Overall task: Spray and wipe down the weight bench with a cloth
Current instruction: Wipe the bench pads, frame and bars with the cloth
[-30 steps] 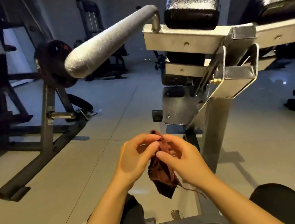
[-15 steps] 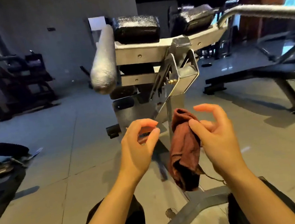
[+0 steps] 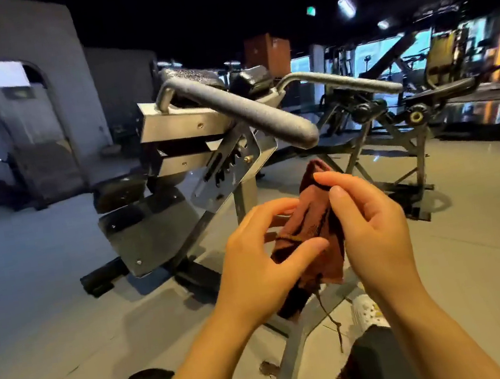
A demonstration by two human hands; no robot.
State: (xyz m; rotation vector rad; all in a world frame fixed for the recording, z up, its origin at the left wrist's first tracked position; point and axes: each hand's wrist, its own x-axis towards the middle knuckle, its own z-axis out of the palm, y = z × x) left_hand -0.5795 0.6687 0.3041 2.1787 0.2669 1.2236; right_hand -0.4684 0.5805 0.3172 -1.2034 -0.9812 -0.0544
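Observation:
A dark reddish-brown cloth [image 3: 309,222] hangs crumpled between my two hands, with a loose thread dangling below it. My right hand [image 3: 372,223] pinches the cloth's upper edge between thumb and fingers. My left hand [image 3: 262,261] grips the cloth's lower middle, thumb across its front. Just beyond stands the weight bench [image 3: 188,124], a silver metal frame with black pads [image 3: 249,80] on top and two grey padded handles [image 3: 247,109] reaching toward me. No spray bottle shows.
The bench's base beam [image 3: 286,364] runs along the grey floor between my knees. A white shoe [image 3: 367,311] sits by it. Another black machine frame [image 3: 395,136] stands to the right, and more gym gear [image 3: 1,189] at the far left wall.
The view has swung right and the bench now looks tilted. My left hand, which was free half a second ago, has taken hold of the cloth again. My right hand still holds its top.

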